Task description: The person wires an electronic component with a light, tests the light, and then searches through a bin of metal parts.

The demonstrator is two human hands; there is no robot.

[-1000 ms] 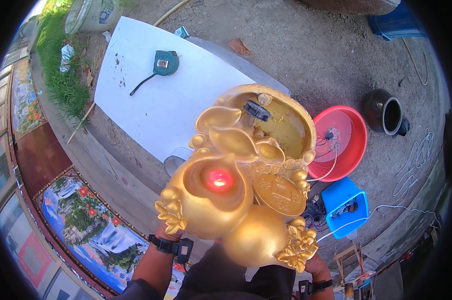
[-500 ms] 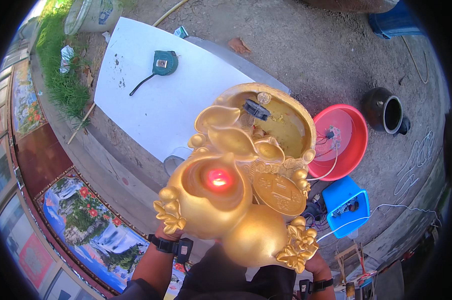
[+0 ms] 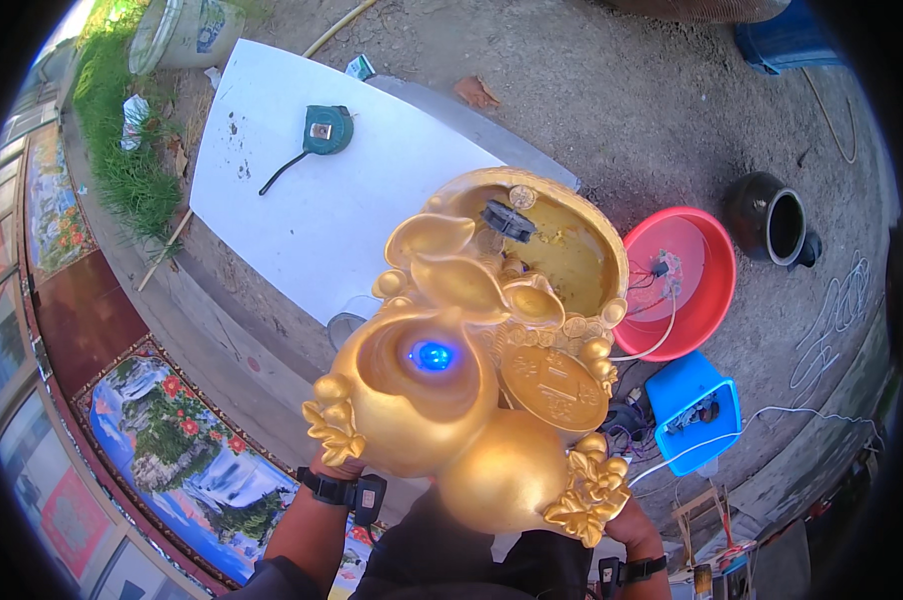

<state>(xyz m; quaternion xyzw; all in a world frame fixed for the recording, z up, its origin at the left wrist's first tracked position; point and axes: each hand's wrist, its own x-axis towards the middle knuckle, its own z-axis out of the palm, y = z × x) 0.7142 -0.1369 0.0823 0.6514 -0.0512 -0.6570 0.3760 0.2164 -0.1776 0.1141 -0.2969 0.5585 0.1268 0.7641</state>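
Note:
A large golden gourd-shaped fountain ornament (image 3: 502,470) fills the space in front of me, with gold leaf clusters at its two near sides. In its round hollow glows a blue light (image 3: 433,356). A broad basin (image 3: 582,275) at its far end holds shallow yellowish water and a dark ridged wheel (image 3: 509,221). My left hand (image 3: 336,466) grips the ornament's lower left side, below a leaf cluster. At the lower right, my right hand (image 3: 630,522) grips it beside the other cluster. Most fingers of both hands are hidden under the ornament.
A white board (image 3: 262,190) bears a green tape measure (image 3: 329,130). To the right are a red basin (image 3: 717,285) of water with a cable, a blue bin (image 3: 727,440) and a dark jar (image 3: 762,215). Picture panels (image 3: 172,440) run along the left.
The light in the hollow has turned from red to blue. The golden ornament has shifted very slightly left; both hands keep their hold.

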